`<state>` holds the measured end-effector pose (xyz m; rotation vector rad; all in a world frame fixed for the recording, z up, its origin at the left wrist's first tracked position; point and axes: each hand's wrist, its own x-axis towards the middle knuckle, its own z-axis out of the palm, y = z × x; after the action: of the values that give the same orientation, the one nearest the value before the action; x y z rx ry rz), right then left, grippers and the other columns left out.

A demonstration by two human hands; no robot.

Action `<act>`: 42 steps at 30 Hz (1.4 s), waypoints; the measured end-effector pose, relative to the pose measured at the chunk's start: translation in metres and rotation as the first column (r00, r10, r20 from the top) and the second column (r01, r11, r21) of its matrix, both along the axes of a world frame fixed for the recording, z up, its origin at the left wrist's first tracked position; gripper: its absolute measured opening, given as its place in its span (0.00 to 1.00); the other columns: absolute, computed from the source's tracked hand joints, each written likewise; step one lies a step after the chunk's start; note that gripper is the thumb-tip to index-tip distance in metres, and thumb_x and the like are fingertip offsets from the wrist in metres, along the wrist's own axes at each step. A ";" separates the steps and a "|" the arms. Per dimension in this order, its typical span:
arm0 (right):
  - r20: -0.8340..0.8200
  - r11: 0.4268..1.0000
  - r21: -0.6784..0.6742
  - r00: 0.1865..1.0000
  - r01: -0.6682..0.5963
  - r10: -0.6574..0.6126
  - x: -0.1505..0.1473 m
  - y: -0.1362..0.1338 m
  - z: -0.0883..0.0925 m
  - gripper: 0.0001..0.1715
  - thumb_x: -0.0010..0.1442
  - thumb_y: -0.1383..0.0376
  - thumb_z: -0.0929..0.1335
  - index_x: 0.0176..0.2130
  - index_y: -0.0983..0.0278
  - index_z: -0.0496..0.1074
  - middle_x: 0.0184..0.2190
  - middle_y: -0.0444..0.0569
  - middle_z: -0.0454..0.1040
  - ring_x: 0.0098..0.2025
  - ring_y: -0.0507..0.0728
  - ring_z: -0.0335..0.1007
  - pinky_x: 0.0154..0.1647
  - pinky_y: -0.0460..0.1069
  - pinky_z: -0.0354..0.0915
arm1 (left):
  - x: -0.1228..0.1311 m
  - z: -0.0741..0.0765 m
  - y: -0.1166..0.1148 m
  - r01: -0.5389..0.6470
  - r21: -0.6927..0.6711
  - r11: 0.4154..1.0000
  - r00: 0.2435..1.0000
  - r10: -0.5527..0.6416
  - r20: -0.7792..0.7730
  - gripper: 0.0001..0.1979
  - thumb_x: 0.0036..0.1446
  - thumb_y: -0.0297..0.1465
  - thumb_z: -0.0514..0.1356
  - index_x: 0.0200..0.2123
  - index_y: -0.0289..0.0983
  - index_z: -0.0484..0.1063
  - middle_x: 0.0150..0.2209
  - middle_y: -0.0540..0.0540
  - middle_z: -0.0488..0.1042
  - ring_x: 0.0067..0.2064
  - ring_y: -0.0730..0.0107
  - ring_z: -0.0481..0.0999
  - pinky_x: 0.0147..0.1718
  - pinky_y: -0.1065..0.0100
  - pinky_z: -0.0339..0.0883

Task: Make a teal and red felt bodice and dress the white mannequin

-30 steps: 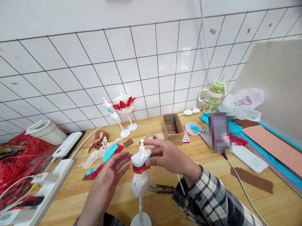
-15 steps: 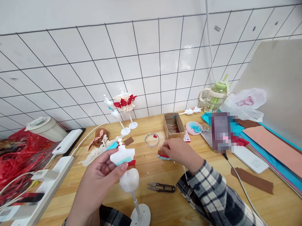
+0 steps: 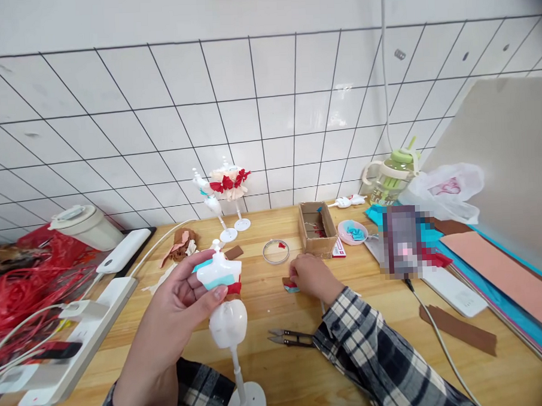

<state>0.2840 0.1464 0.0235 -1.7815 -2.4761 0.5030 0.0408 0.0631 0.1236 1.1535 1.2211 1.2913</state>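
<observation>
View: head camera, looking down over a wooden table (image 3: pixel 394 341)
Item: mannequin (image 3: pixel 221 286); miniature white dress form on a thin pole with a round foot; small knob for a neck; teal band round the bust, red strip just beneath it; bare glossy white hips
Location: over the near left part of the table, in front of the person's chest; whether the foot rests on the wood cannot be told
Left hand (image 3: pixel 177 309): closed round the bust; thumb pressed across the teal band at the front, fingers behind
Right hand (image 3: pixel 312 276): well apart from the mannequin, to its right; palm down on the table, fingers curled over a scrap (image 3: pixel 289 284) of red and teal; whether it pinches the scrap cannot be told
Axis: long axis near upright; neck up and leaning slightly left, foot toward the near edge
Adjacent: snips (image 3: pixel 290 338) flat on the wood between both forearms; cardboard box (image 3: pixel 317 230) beyond the right hand
</observation>
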 end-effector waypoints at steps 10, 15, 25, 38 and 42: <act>-0.054 1.000 0.006 0.998 -0.015 0.015 -0.003 -0.003 -0.001 0.02 0.54 0.69 0.69 0.31 0.64 0.74 0.38 0.53 0.75 0.45 0.60 0.69 0.40 0.50 0.57 | 0.004 -0.004 -0.001 0.062 -0.007 0.998 0.998 -0.063 -0.031 0.28 0.45 0.29 0.71 0.50 0.43 0.67 0.42 0.45 0.80 0.39 0.62 0.81 0.35 0.71 0.77; -0.309 0.992 0.121 0.949 -0.027 0.064 0.000 -0.009 0.032 0.05 0.60 0.68 0.65 0.37 0.61 0.71 0.36 0.46 0.76 0.39 0.54 0.71 0.39 0.47 0.60 | 0.008 -0.002 0.001 0.072 -0.033 0.997 0.997 -0.073 -0.010 0.26 0.46 0.29 0.70 0.49 0.42 0.67 0.42 0.46 0.80 0.39 0.66 0.81 0.36 0.73 0.76; -0.628 0.656 0.702 0.677 0.278 0.384 -0.014 -0.062 0.087 0.07 0.58 0.71 0.67 0.34 0.58 0.72 0.33 0.43 0.77 0.38 0.54 0.72 0.51 0.55 0.63 | 0.028 -0.011 0.002 0.193 -0.200 0.961 0.979 -0.175 0.104 0.25 0.50 0.32 0.68 0.50 0.42 0.63 0.35 0.49 0.80 0.35 0.68 0.80 0.33 0.72 0.72; -0.158 0.325 0.946 0.878 0.004 0.451 -0.024 -0.069 0.059 0.10 0.59 0.67 0.67 0.40 0.53 0.74 0.45 0.37 0.77 0.42 0.55 0.65 0.51 0.55 0.53 | 0.034 -0.009 -0.001 0.060 -0.166 0.984 0.990 -0.037 0.137 0.25 0.45 0.33 0.70 0.48 0.40 0.67 0.28 0.53 0.77 0.32 0.69 0.79 0.28 0.74 0.69; -0.184 0.362 0.932 0.880 0.014 0.439 -0.027 -0.067 0.054 0.15 0.60 0.65 0.68 0.47 0.53 0.73 0.37 0.41 0.78 0.38 0.54 0.63 0.45 0.53 0.56 | 0.038 -0.008 -0.002 0.060 -0.160 0.985 0.993 -0.043 0.108 0.26 0.45 0.34 0.70 0.48 0.40 0.66 0.29 0.51 0.78 0.33 0.67 0.79 0.30 0.72 0.72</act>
<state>0.2571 0.0792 0.0771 -0.7482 -1.9533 -0.4573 0.0788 0.0608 0.1158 0.9825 1.1893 1.1754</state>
